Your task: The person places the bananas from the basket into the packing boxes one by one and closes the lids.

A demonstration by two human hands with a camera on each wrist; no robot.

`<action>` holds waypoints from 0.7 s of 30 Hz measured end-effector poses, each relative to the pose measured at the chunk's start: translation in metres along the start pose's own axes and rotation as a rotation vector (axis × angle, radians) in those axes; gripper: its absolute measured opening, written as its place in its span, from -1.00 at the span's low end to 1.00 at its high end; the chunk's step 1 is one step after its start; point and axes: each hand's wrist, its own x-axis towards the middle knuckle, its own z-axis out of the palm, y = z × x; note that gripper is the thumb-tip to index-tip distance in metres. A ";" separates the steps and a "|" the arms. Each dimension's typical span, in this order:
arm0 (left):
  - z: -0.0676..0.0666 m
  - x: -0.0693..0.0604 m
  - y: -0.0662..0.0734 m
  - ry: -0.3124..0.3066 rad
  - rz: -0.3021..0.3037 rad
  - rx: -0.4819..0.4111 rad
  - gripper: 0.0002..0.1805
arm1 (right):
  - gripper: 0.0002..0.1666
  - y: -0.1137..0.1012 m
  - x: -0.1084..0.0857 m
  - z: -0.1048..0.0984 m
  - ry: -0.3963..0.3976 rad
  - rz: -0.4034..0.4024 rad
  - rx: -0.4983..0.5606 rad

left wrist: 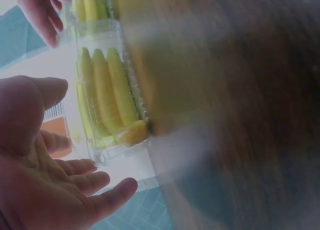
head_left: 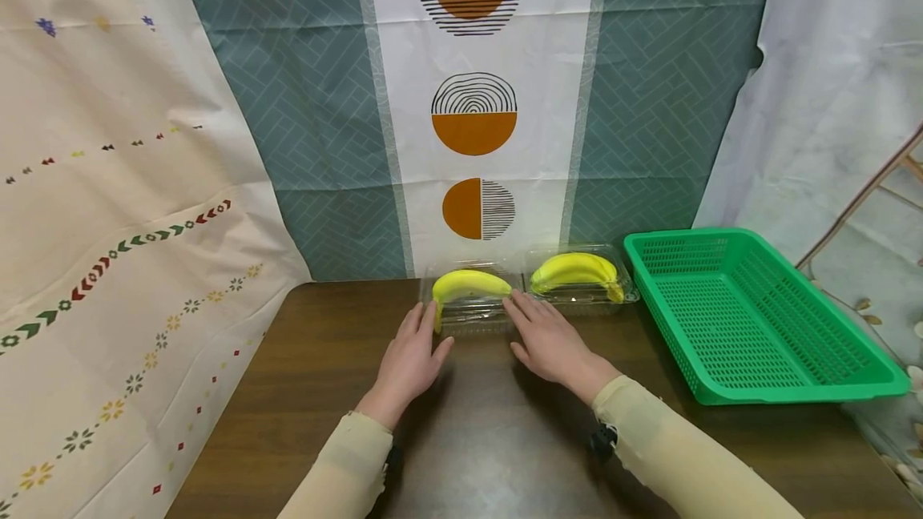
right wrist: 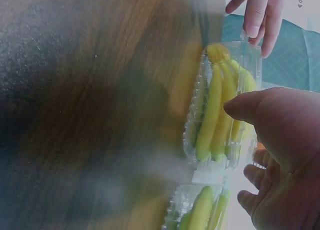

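Note:
A clear plastic box [head_left: 476, 316] with a bunch of yellow bananas [head_left: 472, 283] inside lies at the back of the table. My left hand [head_left: 407, 360] is at its near left corner, fingers extended and thumb apart. On the other side, my right hand [head_left: 551, 336] has its straight fingertips at the box's right end. Both wrist views show the bananas [left wrist: 104, 92] through the clear lid, their stem end [right wrist: 218, 52] toward my left hand. Whether the fingertips touch the plastic, I cannot tell.
A second clear box [head_left: 577, 296] of bananas [head_left: 575, 269] sits directly right of the first. Beyond it, a green perforated basket [head_left: 728, 319] stands at the right of the brown wooden table [head_left: 288, 407]. Patterned cloth [head_left: 332, 142] hangs behind the boxes.

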 end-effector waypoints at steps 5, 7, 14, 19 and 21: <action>0.000 0.005 0.001 -0.011 -0.014 -0.016 -0.08 | -0.05 0.001 0.003 0.000 -0.001 0.019 0.013; 0.000 0.007 0.001 -0.011 -0.016 -0.022 -0.09 | -0.06 0.001 0.005 0.000 0.001 0.023 0.014; 0.002 0.014 0.000 -0.012 -0.022 -0.025 -0.10 | -0.07 0.002 0.011 0.000 0.004 0.048 0.029; 0.002 0.018 0.001 -0.007 -0.014 -0.023 -0.11 | -0.06 0.001 0.014 0.000 -0.005 0.071 0.034; 0.003 0.020 0.001 0.004 -0.005 -0.025 -0.12 | -0.05 0.001 0.015 0.001 -0.004 0.080 0.032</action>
